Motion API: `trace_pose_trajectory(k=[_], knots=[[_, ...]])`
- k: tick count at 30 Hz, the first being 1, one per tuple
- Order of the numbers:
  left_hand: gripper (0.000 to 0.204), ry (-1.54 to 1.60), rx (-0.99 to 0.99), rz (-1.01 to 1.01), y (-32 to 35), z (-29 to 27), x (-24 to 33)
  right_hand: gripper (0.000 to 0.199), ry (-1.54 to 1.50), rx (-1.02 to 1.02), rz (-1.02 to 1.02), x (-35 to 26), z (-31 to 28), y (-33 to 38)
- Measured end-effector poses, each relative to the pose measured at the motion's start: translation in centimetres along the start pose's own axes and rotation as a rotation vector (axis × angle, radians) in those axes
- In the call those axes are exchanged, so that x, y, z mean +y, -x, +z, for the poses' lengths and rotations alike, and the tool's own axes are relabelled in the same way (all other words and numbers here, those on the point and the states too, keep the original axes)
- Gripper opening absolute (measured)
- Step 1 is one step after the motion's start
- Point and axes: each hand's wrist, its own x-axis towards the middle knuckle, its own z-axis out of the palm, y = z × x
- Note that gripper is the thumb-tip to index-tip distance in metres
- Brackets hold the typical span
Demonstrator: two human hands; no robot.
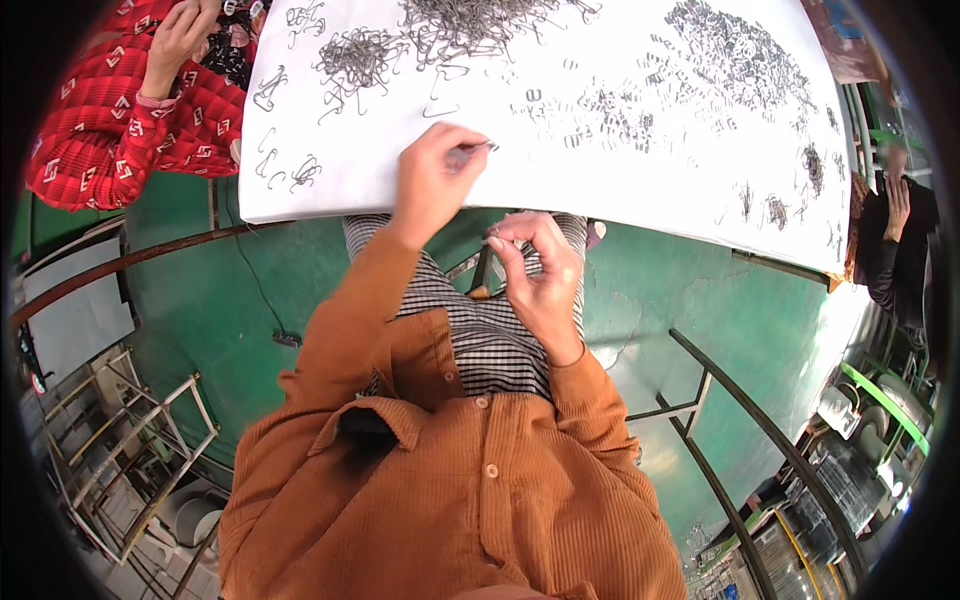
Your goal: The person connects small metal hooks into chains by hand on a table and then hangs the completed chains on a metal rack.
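My left hand (432, 180) is just above the near edge of the white-covered table (340, 180), fingers closed in a pinch. A small dark metal piece (490, 146) sticks out from its fingertips; its exact shape is too small to tell. Over my lap, my right hand (543, 275) is also pinched, thumb against forefinger; what it holds, if anything, I cannot make out. Beyond my left hand lie heaps of bent wire hooks (357, 62). To their right, many small dark metal clips or buckles (612, 112) are scattered.
A larger pile of small metal pieces (735, 55) covers the table's far right. Loose wire hooks (303, 172) lie at the left edge. A person in a red patterned sleeve (110, 125) sits at left, another in dark clothes (897, 235) at right. Metal frames (125, 450) stand lower left.
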Motion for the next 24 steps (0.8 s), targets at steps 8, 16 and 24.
trace_pose_trajectory(k=[8,16,24], knots=[[0.011,0.454,-0.028,-0.423,5.2,-5.0,4.4,0.009,-0.037,-0.041,-0.006,0.1,1.9,-0.8],[0.012,0.380,0.088,-0.232,7.4,-4.9,3.4,0.010,-0.001,-0.079,-0.051,-0.3,3.5,-0.8],[0.010,0.278,0.124,-0.173,8.8,-5.5,3.5,0.006,0.144,-0.131,-0.094,3.1,4.7,-8.3]])
